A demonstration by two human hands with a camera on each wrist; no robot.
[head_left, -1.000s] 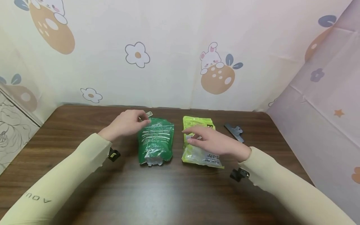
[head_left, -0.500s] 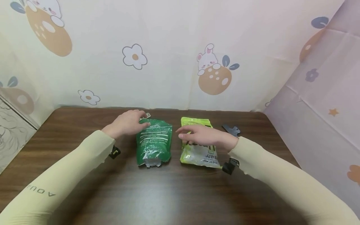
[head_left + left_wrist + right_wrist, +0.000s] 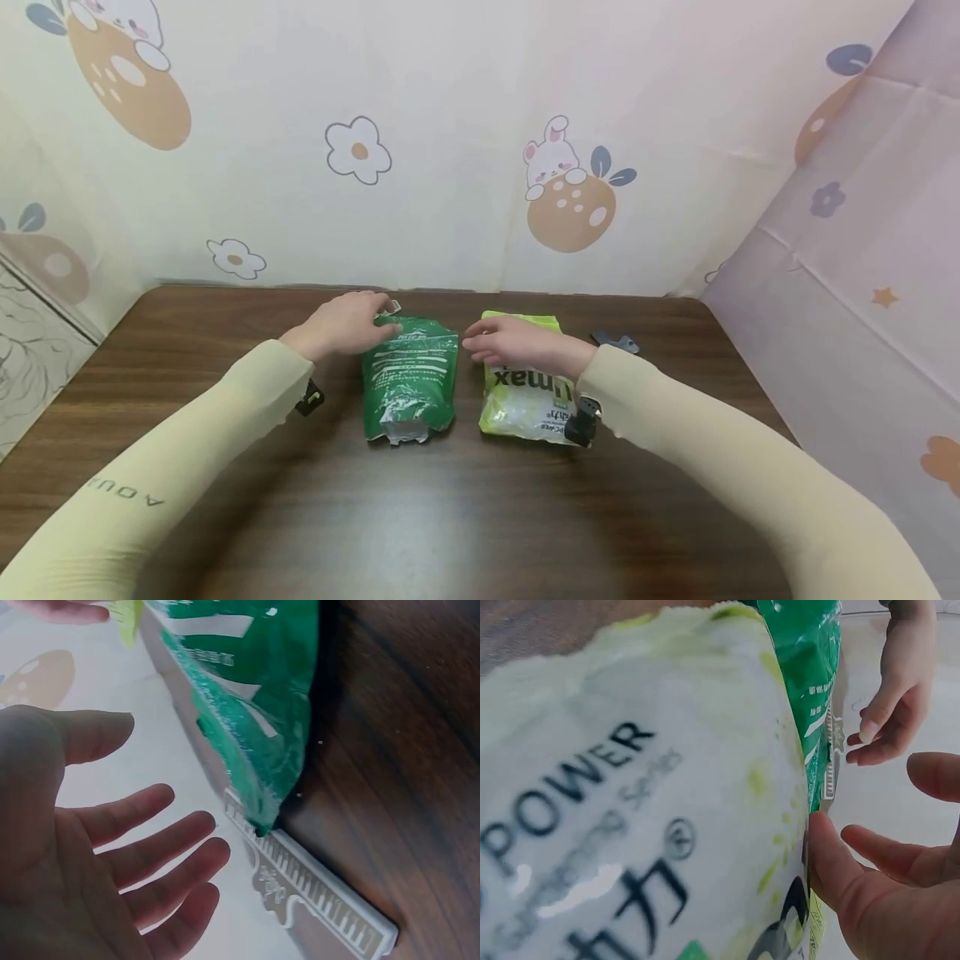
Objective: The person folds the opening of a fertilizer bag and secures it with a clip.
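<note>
A green foil bag (image 3: 411, 379) lies on the wooden table, its silvery end toward me. My left hand (image 3: 341, 323) hovers over its far left corner, fingers relaxed and apart. In the left wrist view, that hand (image 3: 112, 847) holds nothing and is beside a pale ridged clip (image 3: 322, 892), partly under the bag's edge. To the right lies a yellow-green and white bag (image 3: 528, 404) printed "Umax". My right hand (image 3: 517, 343) is over its upper part, fingers loosely bent and pointing left toward the green bag. The right wrist view shows this hand (image 3: 892, 885) with nothing between its fingers.
A blue-grey clip (image 3: 615, 342) lies right of the yellow-green bag, partly hidden by the right sleeve. Behind the dark wooden table (image 3: 405, 517) hangs a patterned curtain (image 3: 450, 208), which also runs along the right side.
My right hand has moved left and slightly away from me over the yellow-green bag, uncovering its print. My left hand has stayed nearly in place. Both bags lie where they were.
</note>
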